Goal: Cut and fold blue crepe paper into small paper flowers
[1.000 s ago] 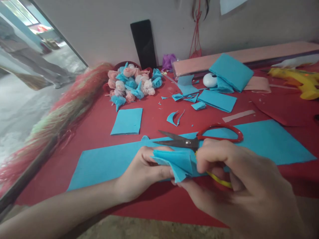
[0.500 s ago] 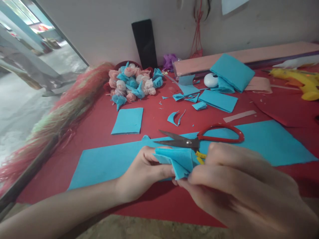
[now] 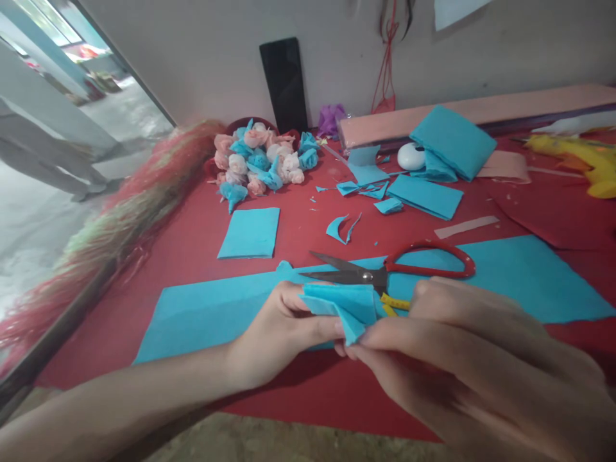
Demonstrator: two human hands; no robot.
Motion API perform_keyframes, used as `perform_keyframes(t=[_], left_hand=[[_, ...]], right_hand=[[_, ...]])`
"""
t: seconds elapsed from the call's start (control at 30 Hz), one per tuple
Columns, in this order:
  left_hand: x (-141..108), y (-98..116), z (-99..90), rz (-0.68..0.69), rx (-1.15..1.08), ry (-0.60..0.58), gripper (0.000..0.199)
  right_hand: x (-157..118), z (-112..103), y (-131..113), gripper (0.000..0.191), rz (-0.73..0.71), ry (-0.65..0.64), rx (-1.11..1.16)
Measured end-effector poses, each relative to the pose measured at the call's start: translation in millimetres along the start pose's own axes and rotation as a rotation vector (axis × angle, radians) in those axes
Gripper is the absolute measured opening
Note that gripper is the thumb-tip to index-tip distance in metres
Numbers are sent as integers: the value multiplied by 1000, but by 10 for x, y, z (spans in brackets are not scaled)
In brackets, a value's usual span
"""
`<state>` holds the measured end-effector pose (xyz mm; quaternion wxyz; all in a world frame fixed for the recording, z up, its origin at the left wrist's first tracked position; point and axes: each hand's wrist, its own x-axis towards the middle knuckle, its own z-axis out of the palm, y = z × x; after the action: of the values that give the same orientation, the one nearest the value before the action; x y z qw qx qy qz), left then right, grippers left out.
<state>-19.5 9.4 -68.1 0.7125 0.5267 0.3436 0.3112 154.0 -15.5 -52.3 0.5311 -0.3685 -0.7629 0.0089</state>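
A folded piece of blue crepe paper (image 3: 346,303) is held between both hands above the table. My left hand (image 3: 279,327) pinches its left side, thumb in front and fingers behind. The fingertips of my right hand (image 3: 447,353) close on the lower right corner, where the front layer bends into a pointed fold. Just behind the hands lie scissors (image 3: 368,276) with red handles and spread blades. They rest on a long blue crepe paper strip (image 3: 202,317). A yellow tape-measure piece (image 3: 395,303) shows beside my right knuckles.
Pink, white and blue paper flowers (image 3: 262,157) are heaped at the back left. A folded blue square (image 3: 250,233), blue scraps (image 3: 344,228) and a yellow glue gun (image 3: 577,157) lie around. A black phone (image 3: 285,83) leans on the wall; a broom (image 3: 120,224) borders the left.
The right fingertips have shifted slightly at the paper's lower corner, and its front fold now bends over more. The whole view has moved a little. Both hands keep their hold.
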Motion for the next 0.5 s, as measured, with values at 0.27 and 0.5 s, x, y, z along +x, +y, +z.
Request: perform_keyframes(t=[0.27,0.5], left_hand=[[-15,-14,23,14,-98,117,15],[-10,34,60,103,-109,186,9]], right_hand=[[59,-41,-9,9,-5,-91,-31],[233,-77,-5,4,34,-220,-25]])
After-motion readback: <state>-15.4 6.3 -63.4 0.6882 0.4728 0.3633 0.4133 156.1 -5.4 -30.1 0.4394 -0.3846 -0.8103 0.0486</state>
